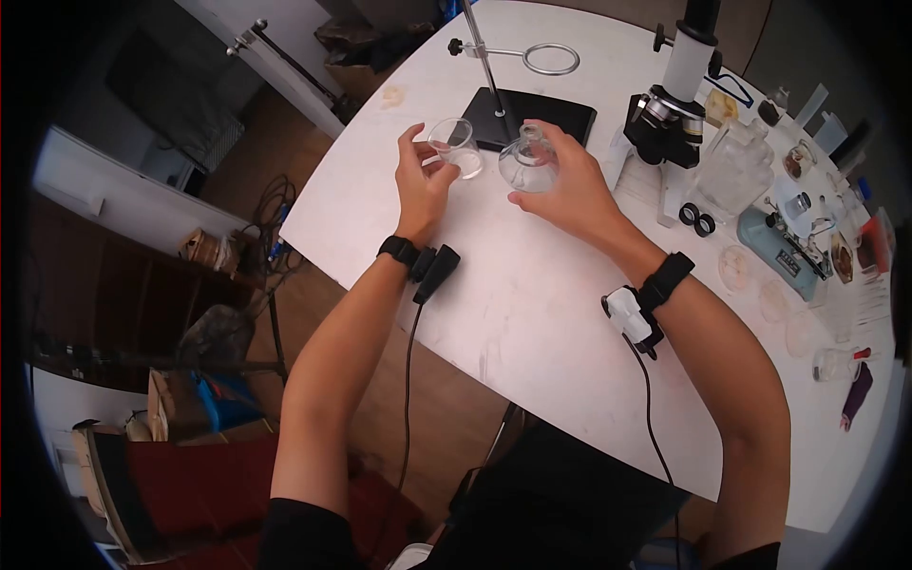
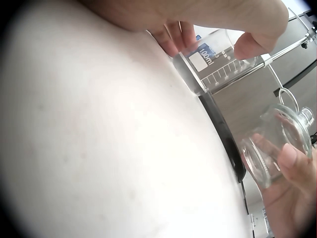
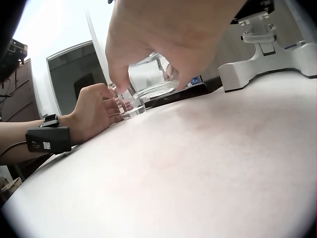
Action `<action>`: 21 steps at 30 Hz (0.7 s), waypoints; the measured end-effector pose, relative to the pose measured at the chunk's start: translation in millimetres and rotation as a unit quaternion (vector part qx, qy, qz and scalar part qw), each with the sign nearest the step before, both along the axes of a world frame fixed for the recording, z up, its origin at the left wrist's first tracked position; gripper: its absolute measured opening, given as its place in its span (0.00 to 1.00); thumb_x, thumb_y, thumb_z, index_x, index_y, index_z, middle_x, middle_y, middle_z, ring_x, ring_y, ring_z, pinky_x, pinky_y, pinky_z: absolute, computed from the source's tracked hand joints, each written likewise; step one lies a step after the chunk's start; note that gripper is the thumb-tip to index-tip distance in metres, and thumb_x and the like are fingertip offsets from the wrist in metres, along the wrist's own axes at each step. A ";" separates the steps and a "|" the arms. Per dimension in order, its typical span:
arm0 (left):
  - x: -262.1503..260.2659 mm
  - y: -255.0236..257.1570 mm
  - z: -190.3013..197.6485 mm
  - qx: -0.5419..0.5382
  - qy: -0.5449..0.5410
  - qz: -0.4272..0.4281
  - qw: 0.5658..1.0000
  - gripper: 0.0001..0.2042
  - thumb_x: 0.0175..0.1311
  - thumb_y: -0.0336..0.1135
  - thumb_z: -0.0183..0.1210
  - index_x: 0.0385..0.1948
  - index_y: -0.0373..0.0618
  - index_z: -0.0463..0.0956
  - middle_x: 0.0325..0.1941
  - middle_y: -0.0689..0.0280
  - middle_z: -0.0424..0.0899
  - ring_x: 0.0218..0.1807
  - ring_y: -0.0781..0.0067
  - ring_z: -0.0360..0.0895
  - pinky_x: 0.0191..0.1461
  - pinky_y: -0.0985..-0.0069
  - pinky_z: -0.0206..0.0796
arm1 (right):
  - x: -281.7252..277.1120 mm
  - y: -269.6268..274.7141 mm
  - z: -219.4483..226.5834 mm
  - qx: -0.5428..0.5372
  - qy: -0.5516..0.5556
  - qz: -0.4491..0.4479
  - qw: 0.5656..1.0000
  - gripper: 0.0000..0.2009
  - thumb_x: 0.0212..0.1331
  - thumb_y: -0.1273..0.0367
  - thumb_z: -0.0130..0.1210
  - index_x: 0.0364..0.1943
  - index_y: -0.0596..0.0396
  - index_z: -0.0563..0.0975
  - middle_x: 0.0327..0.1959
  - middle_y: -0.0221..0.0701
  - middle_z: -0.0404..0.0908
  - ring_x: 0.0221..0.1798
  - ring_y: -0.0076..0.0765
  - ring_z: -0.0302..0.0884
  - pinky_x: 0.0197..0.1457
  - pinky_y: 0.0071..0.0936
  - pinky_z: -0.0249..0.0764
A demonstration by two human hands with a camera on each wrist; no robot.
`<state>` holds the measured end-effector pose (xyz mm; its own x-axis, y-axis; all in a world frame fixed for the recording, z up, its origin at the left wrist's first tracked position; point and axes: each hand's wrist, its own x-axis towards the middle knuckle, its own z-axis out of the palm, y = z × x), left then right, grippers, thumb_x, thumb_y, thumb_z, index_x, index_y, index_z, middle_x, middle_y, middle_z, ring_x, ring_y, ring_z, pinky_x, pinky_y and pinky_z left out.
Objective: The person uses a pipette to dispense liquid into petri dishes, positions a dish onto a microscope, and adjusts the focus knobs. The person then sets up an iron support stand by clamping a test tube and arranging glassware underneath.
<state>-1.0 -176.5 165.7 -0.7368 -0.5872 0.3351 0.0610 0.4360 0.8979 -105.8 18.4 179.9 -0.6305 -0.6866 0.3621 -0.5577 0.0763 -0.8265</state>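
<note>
My left hand [image 1: 424, 188] holds a clear glass beaker [image 2: 208, 62] marked 100ml, thumb on one side and fingers on the other. The beaker's base is at the white tabletop. To its right, my right hand [image 1: 575, 190] grips a squat, clear glass alcohol lamp [image 1: 525, 169] with a narrow neck, fingers and thumb around its body. In the right wrist view the lamp [image 3: 148, 79] shows its round base over the tabletop and partly overlaps the beaker [image 3: 132, 112]. The left wrist view shows the lamp [image 2: 257, 158] leaning.
Behind both hands stands a ring stand with a black base [image 1: 560, 119] and metal ring [image 1: 551, 60]. A microscope [image 1: 670, 114] is right of it. Farther right are a glass jar [image 1: 736, 161], a teal-based balance [image 1: 774, 252], petri dishes and other glassware. The table edge [image 1: 380, 309] runs near my left wrist.
</note>
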 end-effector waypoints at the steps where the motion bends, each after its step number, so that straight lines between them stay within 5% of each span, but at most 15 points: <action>1: 0.1 -0.2 -0.3 -0.002 -0.001 -0.001 1.000 0.33 0.51 0.26 0.54 0.64 0.41 0.56 0.49 0.57 0.72 0.53 0.64 0.71 0.60 0.70 0.64 | -1.0 -4.4 -1.4 -0.008 0.009 -0.004 1.000 0.42 0.38 0.69 0.71 0.63 0.54 0.64 0.46 0.42 0.73 0.53 0.46 0.73 0.57 0.37 0.70; 5: -2.6 -4.1 -4.7 -0.019 0.021 0.011 1.000 0.33 0.47 0.26 0.57 0.61 0.39 0.59 0.45 0.55 0.77 0.46 0.66 0.75 0.53 0.72 0.70 | -1.5 -14.0 -4.2 0.010 0.013 -0.009 1.000 0.42 0.38 0.69 0.71 0.63 0.55 0.64 0.46 0.43 0.72 0.53 0.47 0.73 0.57 0.36 0.71; 21: -3.4 -6.2 -6.8 -0.012 0.030 -0.004 0.999 0.33 0.47 0.25 0.57 0.61 0.39 0.59 0.44 0.56 0.77 0.46 0.67 0.75 0.54 0.73 0.69 | 0.7 -16.4 -7.3 0.017 0.015 0.014 1.000 0.40 0.37 0.71 0.71 0.62 0.57 0.65 0.47 0.44 0.71 0.54 0.50 0.72 0.58 0.35 0.70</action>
